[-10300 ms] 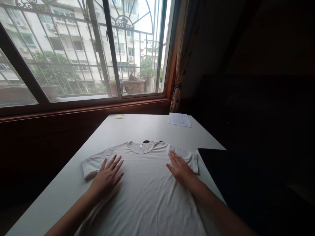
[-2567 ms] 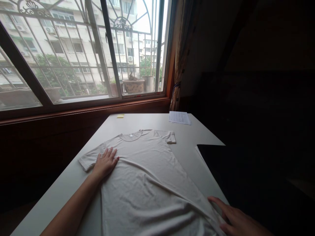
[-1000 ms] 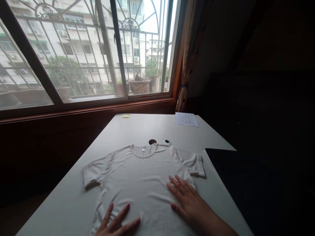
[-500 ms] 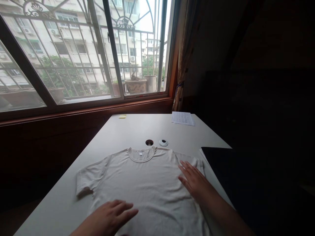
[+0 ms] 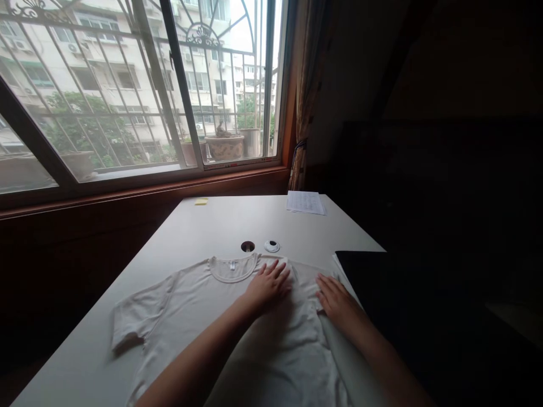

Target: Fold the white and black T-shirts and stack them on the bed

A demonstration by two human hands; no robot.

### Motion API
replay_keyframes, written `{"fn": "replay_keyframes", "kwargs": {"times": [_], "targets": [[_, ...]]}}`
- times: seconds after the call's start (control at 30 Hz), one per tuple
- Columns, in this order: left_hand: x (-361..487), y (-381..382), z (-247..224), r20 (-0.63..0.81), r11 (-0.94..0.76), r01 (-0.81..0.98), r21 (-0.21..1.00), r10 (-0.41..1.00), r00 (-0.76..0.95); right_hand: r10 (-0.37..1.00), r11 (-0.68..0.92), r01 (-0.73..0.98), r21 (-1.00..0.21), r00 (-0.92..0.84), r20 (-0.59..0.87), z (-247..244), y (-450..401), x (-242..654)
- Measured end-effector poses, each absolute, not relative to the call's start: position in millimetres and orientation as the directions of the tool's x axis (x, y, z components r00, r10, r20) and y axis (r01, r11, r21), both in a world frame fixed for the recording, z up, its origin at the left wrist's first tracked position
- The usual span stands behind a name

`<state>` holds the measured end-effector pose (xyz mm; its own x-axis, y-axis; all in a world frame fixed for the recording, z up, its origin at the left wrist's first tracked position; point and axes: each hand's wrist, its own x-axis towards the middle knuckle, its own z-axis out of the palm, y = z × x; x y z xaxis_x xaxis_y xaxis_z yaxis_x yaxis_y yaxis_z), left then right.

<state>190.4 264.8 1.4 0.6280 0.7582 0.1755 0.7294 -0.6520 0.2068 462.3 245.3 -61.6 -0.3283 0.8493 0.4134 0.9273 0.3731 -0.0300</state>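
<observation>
A pale short-sleeved T-shirt [image 5: 199,308] lies spread on the white table, its collar toward the far end and some wrinkles across the body. My left hand [image 5: 270,285] rests on the shirt near the shoulder to the right of the collar, fingers spread. On the right-hand sleeve lies my right hand [image 5: 339,302], its fingers stretched out flat and close to one another. Neither hand grips the cloth. The left-hand sleeve reaches out over the table, its hem slightly raised. My left forearm hides part of the shirt's front.
The white table [image 5: 224,223] bears papers [image 5: 306,202] and a yellow sticky note [image 5: 201,201] at its far end. A round cable hole [image 5: 248,246] and its loose cover [image 5: 272,246] sit beyond the collar. A black object [image 5: 360,271] lies at the right edge. Behind is a barred window [image 5: 199,102].
My left hand has moved up and right across the shirt, from its lower front to the right shoulder. My right hand has shifted slightly onto the sleeve. The view has turned a little right.
</observation>
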Motion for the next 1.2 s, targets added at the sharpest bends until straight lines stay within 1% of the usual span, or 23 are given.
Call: {"fn": "replay_keyframes", "kwargs": {"times": [0.13, 0.27, 0.47, 0.57, 0.7, 0.77, 0.83, 0.9, 1.03, 1.1, 1.2], "targets": [[207.3, 286.7, -10.3, 0.159, -0.586, 0.776, 0.232, 0.810, 0.564, 0.844, 0.301, 0.953, -0.037, -0.248, 0.475, -71.5, 258.3, 478.4], [208.7, 294.4, -17.9, 0.186, -0.585, 0.784, 0.209, 0.810, 0.555, 0.881, 0.233, 0.968, -0.097, -0.167, 0.442, -77.9, 266.6, 487.2], [200.4, 298.0, -21.7, 0.184, -0.590, 0.793, 0.150, 0.805, 0.564, 0.901, 0.150, 0.964, -0.218, -0.043, 0.431, -71.4, 257.5, 473.8], [199.1, 298.1, -22.4, 0.196, -0.591, 0.796, 0.130, 0.802, 0.564, 0.895, 0.105, 0.965, -0.242, 0.015, 0.446, -70.7, 254.6, 466.9], [198.9, 297.3, -23.3, 0.201, -0.589, 0.797, 0.135, 0.804, 0.560, 0.898, 0.112, 0.956, -0.273, 0.020, 0.439, -74.2, 259.5, 469.4], [198.7, 296.9, -23.4, 0.205, -0.587, 0.797, 0.143, 0.805, 0.556, 0.912, 0.115, 0.938, -0.328, 0.031, 0.408, -74.1, 263.6, 472.0], [198.4, 296.5, -23.0, 0.208, -0.585, 0.796, 0.156, 0.807, 0.552, 0.917, 0.113, 0.896, -0.430, 0.072, 0.392, -71.0, 266.7, 471.9], [198.1, 296.0, -22.2, 0.211, -0.580, 0.797, 0.168, 0.811, 0.545, 0.910, 0.124, 0.843, -0.523, 0.114, 0.398, -65.0, 267.7, 468.6], [197.6, 294.7, -20.1, 0.221, -0.577, 0.793, 0.196, 0.814, 0.538, 0.886, 0.143, 0.740, -0.658, 0.201, 0.419, -50.7, 263.4, 459.5], [197.4, 294.2, -19.3, 0.220, -0.573, 0.791, 0.212, 0.817, 0.533, 0.886, 0.095, 0.695, -0.713, 0.267, 0.378, -45.3, 259.6, 457.2], [197.0, 293.7, -18.7, 0.219, -0.568, 0.792, 0.223, 0.821, 0.527, 0.920, -0.014, 0.681, -0.732, 0.296, 0.258, -40.2, 253.9, 455.7]]}}
